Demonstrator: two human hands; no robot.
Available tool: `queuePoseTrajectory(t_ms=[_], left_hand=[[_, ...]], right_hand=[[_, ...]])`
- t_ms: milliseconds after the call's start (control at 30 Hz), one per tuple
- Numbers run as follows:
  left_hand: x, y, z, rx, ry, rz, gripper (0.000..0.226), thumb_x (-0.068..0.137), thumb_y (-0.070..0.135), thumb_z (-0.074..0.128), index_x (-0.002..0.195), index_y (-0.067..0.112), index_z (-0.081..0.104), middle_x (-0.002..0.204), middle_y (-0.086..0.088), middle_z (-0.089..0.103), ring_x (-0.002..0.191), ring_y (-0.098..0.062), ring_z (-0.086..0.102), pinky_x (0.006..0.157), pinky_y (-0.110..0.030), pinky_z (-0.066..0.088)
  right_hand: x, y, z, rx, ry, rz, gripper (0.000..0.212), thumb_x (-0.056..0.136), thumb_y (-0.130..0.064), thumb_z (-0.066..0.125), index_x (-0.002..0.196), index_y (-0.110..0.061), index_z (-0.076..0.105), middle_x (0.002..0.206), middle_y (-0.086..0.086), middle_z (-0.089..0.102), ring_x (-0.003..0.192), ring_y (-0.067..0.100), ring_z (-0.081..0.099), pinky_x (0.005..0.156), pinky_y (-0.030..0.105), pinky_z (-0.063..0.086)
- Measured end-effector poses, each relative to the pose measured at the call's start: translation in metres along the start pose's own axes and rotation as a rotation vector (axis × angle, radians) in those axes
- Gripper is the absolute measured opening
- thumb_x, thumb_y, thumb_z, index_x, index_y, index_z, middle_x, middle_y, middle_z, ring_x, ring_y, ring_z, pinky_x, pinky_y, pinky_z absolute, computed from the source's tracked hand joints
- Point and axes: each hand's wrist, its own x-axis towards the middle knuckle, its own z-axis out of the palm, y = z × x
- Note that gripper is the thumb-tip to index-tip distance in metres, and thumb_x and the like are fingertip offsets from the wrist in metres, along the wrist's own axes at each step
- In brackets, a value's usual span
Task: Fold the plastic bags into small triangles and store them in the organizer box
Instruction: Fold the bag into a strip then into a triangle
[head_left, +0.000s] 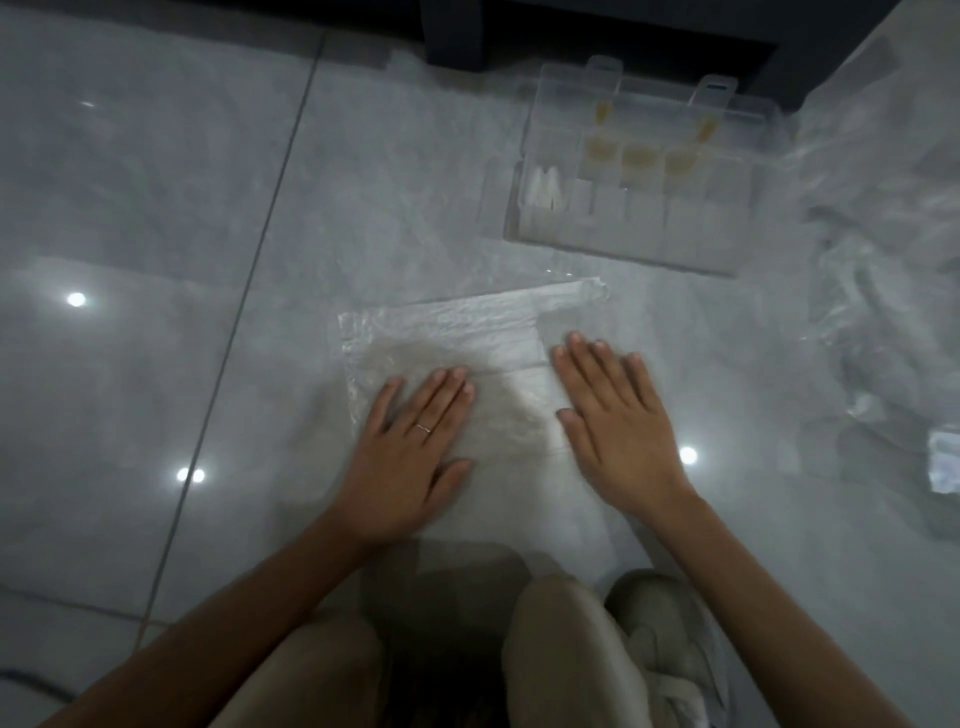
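The scene is dim and grey-blue. The glossy floor (156, 208) throws back several small white glare spots (76, 299) from lights overhead. A soft shadow (441, 577) pools at the bottom centre. Everything is slightly blurred. The organizer box (623, 208) looks hazy, and the grout line (258, 260) bows with wide-angle distortion.

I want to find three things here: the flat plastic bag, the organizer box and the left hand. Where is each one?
plastic bag (447, 327): head view, its crinkled upper part.
organizer box (623, 253): head view, its near front wall.
left hand (410, 457): head view, back of the hand.
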Motion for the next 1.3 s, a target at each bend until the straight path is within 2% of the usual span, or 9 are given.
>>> queuePoseTrajectory(t_ms=[233, 367, 500, 600, 767, 1000, 1133, 1200, 1300], left_hand=[[-0.012, -0.022, -0.008, -0.005, -0.001, 0.07, 0.072, 0.096, 0.06, 0.028, 0.146, 0.01, 0.038, 0.158, -0.009, 0.022, 0.148, -0.019, 0.012, 0.118, -0.045, 0.004], [-0.012, -0.027, -0.021, -0.129, 0.137, 0.146, 0.046, 0.082, 0.044, 0.057, 0.117, 0.014, 0.061, 0.143, -0.011, 0.047, 0.138, -0.024, 0.033, 0.114, -0.038, 0.017], [-0.003, -0.027, -0.029, -0.11, 0.182, 0.227, 0.02, 0.079, 0.025, 0.056, 0.088, 0.012, 0.068, 0.114, -0.009, 0.066, 0.114, -0.022, 0.05, 0.093, -0.032, 0.034], [0.001, -0.023, -0.026, -0.117, 0.235, 0.191, 0.019, 0.083, 0.018, 0.052, 0.084, 0.011, 0.07, 0.102, -0.006, 0.069, 0.098, -0.019, 0.056, 0.082, -0.029, 0.039], [0.005, -0.022, -0.029, -0.258, 0.261, 0.067, 0.019, 0.08, 0.018, 0.054, 0.084, 0.01, 0.071, 0.098, -0.003, 0.07, 0.09, -0.017, 0.06, 0.076, -0.027, 0.045], [-0.002, -0.027, -0.04, -0.58, 0.135, 0.001, 0.013, 0.076, 0.023, 0.056, 0.082, 0.014, 0.063, 0.103, 0.006, 0.066, 0.094, -0.008, 0.061, 0.078, -0.021, 0.047], [-0.009, -0.03, -0.038, -0.484, 0.013, -0.039, 0.055, 0.072, 0.052, 0.061, 0.116, 0.02, 0.059, 0.127, 0.009, 0.059, 0.112, -0.007, 0.054, 0.091, -0.024, 0.044], [-0.011, -0.03, -0.038, -0.477, -0.032, -0.071, 0.068, 0.071, 0.057, 0.061, 0.13, 0.024, 0.052, 0.133, 0.009, 0.055, 0.118, -0.007, 0.052, 0.097, -0.026, 0.042], [-0.014, -0.03, -0.04, -0.616, 0.059, -0.173, 0.051, 0.075, 0.044, 0.059, 0.124, 0.033, 0.051, 0.121, 0.017, 0.06, 0.11, -0.004, 0.058, 0.094, -0.015, 0.042]], right_hand=[[-0.016, 0.028, -0.006, 0.1, 0.124, 0.307, 0.056, 0.099, -0.03, 0.028, 0.152, -0.013, 0.027, 0.159, 0.005, 0.024, 0.146, 0.02, 0.017, 0.117, 0.033, -0.007], [-0.012, 0.017, -0.011, 0.509, 0.309, 0.397, 0.049, 0.096, -0.018, 0.034, 0.142, -0.005, 0.041, 0.147, 0.005, 0.04, 0.139, 0.014, 0.027, 0.117, 0.025, 0.008], [-0.002, -0.008, -0.024, 0.747, 0.417, 0.381, 0.043, 0.09, -0.02, 0.04, 0.127, -0.003, 0.051, 0.127, 0.0, 0.047, 0.121, 0.018, 0.045, 0.107, 0.017, 0.03], [0.001, -0.029, -0.025, 0.656, 0.291, 0.097, 0.034, 0.088, -0.018, 0.053, 0.12, -0.007, 0.058, 0.122, 0.006, 0.057, 0.121, 0.023, 0.049, 0.107, 0.037, 0.036], [0.0, -0.077, -0.016, 0.39, 0.077, -0.179, 0.059, 0.079, -0.037, 0.052, 0.132, -0.012, 0.049, 0.13, 0.006, 0.057, 0.129, 0.023, 0.043, 0.11, 0.036, 0.031], [0.017, -0.08, -0.016, 0.299, 0.125, -0.086, 0.04, 0.075, -0.011, 0.047, 0.108, -0.015, 0.069, 0.108, 0.002, 0.067, 0.1, 0.023, 0.063, 0.088, 0.031, 0.044], [0.026, -0.064, -0.029, 0.383, 0.035, 0.003, 0.04, 0.066, 0.001, 0.054, 0.095, -0.018, 0.073, 0.095, -0.002, 0.071, 0.082, 0.021, 0.066, 0.072, 0.028, 0.045], [0.029, -0.06, -0.042, 0.421, -0.09, -0.003, 0.042, 0.072, 0.003, 0.055, 0.101, -0.02, 0.074, 0.099, -0.002, 0.072, 0.087, 0.023, 0.067, 0.075, 0.031, 0.048], [0.034, -0.052, -0.055, 0.478, -0.24, -0.003, 0.037, 0.088, -0.007, 0.05, 0.114, -0.026, 0.069, 0.114, -0.004, 0.069, 0.105, 0.02, 0.062, 0.088, 0.032, 0.045]])
